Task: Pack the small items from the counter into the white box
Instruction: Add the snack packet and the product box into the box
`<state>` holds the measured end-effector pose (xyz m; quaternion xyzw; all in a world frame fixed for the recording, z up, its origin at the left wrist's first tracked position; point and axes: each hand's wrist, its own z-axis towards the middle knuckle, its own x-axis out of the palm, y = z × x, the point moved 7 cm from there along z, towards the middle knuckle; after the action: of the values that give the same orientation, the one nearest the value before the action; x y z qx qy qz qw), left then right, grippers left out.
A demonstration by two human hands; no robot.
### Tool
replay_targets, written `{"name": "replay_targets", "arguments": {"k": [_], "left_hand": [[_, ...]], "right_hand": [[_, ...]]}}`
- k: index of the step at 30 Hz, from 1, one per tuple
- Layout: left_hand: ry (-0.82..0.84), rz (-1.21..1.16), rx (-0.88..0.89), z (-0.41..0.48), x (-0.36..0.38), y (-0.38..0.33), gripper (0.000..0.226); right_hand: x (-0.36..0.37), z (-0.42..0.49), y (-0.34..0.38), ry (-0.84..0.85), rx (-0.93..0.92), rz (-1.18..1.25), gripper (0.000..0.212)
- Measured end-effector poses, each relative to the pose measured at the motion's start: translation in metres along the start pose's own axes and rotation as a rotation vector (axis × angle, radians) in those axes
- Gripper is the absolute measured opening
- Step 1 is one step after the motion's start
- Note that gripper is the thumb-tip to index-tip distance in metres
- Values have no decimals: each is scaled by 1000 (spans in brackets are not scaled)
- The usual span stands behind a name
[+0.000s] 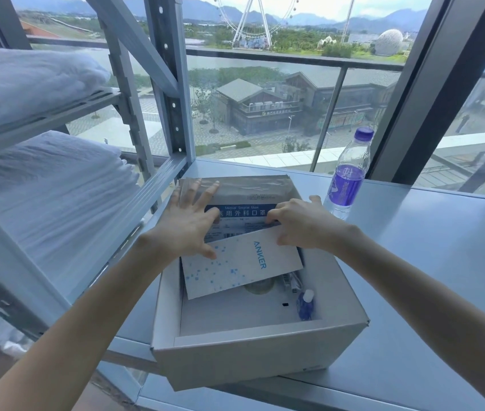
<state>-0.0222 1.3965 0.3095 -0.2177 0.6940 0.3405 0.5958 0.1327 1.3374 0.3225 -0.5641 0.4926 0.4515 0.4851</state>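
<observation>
Currently both hands are inside the far end of the white box point(236, 355), which sits open-topped on the counter point(419, 262).

Left hand point(189, 222): open, fingers spread and straight, flat on the mask pack point(242, 200). Its thumb rests on the top-left corner of the Anker box point(242, 266). It holds nothing.

Right hand point(300, 225): fingers bent, tips on the mask pack's lower edge where the Anker box overlaps it, thumb up and free. Can't tell whether it actually grips the pack or only presses on it.

Box contents:
- the mask pack, silvery with a blue label strip, leans against the far wall
- the Anker box, white with blue print, lies skewed over the pack's lower edge
- a tape roll point(259, 287) pokes out from under the Anker box, mostly hidden
- a small blue bottle point(305, 304) with a white cap lies against the right wall
- some cable-like bits are beside it, too blurred to name

Outside the box, a purple-labelled water bottle point(347, 176) stands upright on the counter just beside the far-right corner. A metal rack point(173, 93) on the left holds folded white bedding point(45, 191).
</observation>
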Motion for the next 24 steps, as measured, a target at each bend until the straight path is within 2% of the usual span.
{"name": "replay_targets", "arguments": {"k": [8,13,17,20,24], "left_hand": [[32,-23,9,-9,-2,-7,61],[50,56,75,-25,0,-24,73],[98,98,141,-33,5,-36,92],[104,124,152,-32,9,-36,97],[61,93,141,-32,7,-34,99]], "right_hand": [[1,-14,1,45,-46,23,49],[4,-22,21,-48,-208,-229,60],[15,-17,43,-58,-356,-324,83],[20,-11,45,15,-344,-292,102],[11,-10,44,-53,-328,-296,101]]}}
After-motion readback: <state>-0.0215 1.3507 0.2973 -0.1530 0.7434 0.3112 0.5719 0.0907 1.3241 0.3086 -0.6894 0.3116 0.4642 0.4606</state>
